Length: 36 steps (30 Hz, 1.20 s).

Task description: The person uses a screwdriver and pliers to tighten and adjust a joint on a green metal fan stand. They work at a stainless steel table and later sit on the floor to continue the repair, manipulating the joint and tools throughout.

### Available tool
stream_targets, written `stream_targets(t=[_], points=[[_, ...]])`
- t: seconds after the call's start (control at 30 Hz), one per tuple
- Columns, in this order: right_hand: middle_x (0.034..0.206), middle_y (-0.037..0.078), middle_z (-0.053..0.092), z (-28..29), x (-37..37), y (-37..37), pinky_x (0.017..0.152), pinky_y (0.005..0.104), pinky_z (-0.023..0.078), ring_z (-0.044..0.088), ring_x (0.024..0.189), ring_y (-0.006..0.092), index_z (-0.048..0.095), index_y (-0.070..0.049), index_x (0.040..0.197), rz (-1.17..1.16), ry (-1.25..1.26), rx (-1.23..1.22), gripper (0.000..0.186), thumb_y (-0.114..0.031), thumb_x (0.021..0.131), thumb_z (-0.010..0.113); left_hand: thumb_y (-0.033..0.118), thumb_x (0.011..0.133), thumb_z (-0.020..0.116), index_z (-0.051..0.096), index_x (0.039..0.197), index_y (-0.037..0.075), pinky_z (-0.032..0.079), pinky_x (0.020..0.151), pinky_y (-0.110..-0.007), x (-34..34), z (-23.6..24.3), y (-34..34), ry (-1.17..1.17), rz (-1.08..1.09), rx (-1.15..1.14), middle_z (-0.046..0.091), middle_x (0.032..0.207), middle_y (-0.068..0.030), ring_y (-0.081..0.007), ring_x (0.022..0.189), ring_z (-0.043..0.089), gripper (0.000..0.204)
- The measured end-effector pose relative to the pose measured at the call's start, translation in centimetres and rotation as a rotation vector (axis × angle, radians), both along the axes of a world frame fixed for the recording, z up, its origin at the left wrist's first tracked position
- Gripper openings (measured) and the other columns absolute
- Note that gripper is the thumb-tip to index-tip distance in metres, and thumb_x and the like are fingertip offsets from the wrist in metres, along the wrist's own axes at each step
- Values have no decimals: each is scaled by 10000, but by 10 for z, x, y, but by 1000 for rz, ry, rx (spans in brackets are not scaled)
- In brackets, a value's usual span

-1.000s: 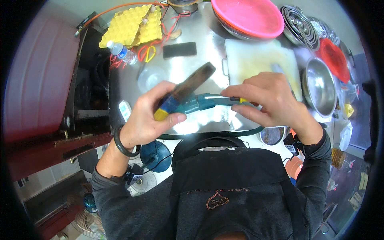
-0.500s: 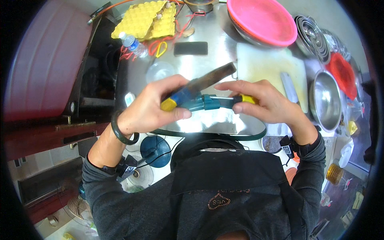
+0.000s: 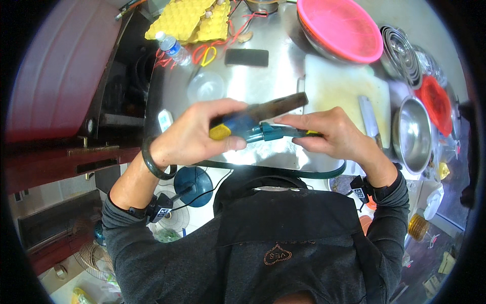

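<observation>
My left hand (image 3: 200, 137) is closed around a dark, bar-shaped object (image 3: 283, 105) with a blue and yellow end, together with a teal plastic piece (image 3: 271, 131). My right hand (image 3: 334, 133) pinches a yellow-handled screwdriver (image 3: 314, 132), its thin metal shaft lying along the teal piece and its tip hidden. Both objects are over the steel table (image 3: 248, 86). Behind them are a black phone (image 3: 246, 58), a clear bowl (image 3: 205, 87), and a white cutting board (image 3: 326, 78) with a knife (image 3: 367, 113) on it.
Yellow egg trays (image 3: 179, 19), scissors (image 3: 209, 53), a water bottle (image 3: 172, 46) and red cords stand at the back left. Pink basins (image 3: 339, 24), nested steel rings (image 3: 397, 48), a steel bowl (image 3: 411, 134) and a red basin (image 3: 435, 104) crowd the right. A black stove (image 3: 126, 86) is at left.
The view has shifted, so table items sit farther right in the picture. The dark bar has tilted flatter, and my right fingers have moved closer round the screwdriver beside the teal piece.
</observation>
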State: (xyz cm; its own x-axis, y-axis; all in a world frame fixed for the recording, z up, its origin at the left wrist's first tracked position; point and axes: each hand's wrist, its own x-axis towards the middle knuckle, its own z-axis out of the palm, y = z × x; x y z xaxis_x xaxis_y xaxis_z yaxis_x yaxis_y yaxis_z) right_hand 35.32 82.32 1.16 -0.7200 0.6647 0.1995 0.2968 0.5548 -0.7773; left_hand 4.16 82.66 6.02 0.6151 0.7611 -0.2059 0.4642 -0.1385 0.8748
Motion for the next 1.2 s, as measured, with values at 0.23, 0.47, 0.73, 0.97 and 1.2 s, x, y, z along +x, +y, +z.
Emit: stream_targets(t=[0.23, 0.47, 0.73, 0.97, 1.2], points=[[706, 119, 667, -5, 8, -2, 576, 344, 507, 631, 558, 262, 693, -134, 1308, -102, -24, 22, 431, -156, 880, 734, -12, 781, 751, 603, 1302, 3, 512, 939, -343, -29, 6, -23, 318, 254, 396, 674, 1144, -141, -251, 1051, 674, 543], [679, 102, 664, -9, 6, -1, 574, 344, 508, 632, 551, 265, 689, -144, 1318, -74, -56, 51, 426, -178, 896, 728, -77, 654, 658, 589, 1287, 76, 462, 812, -399, -39, -2, -62, 585, 171, 594, 508, 953, -135, -320, 901, 546, 655], [676, 88, 678, -8, 1, 1, 554, 323, 501, 638, 538, 240, 690, -146, 1323, -46, -78, 51, 414, -204, 914, 719, -48, 650, 707, 578, 1325, 107, 436, 839, -412, -32, -20, -66, 625, 189, 626, 512, 1009, -138, -323, 946, 528, 705], [662, 86, 674, -9, 1, -2, 547, 319, 500, 637, 527, 233, 701, -134, 1304, -48, -80, 51, 399, -206, 913, 722, -26, 639, 733, 604, 1311, 109, 391, 822, -385, -34, -23, -69, 695, 170, 756, 548, 1014, -112, -304, 964, 537, 698], [645, 88, 667, -7, -1, -4, 532, 310, 490, 629, 511, 232, 717, -123, 1281, -38, -78, 34, 381, -207, 909, 725, -33, 734, 694, 610, 1247, 88, 513, 724, -407, -34, -42, -74, 631, 194, 698, 608, 1021, -146, -328, 901, 627, 533]])
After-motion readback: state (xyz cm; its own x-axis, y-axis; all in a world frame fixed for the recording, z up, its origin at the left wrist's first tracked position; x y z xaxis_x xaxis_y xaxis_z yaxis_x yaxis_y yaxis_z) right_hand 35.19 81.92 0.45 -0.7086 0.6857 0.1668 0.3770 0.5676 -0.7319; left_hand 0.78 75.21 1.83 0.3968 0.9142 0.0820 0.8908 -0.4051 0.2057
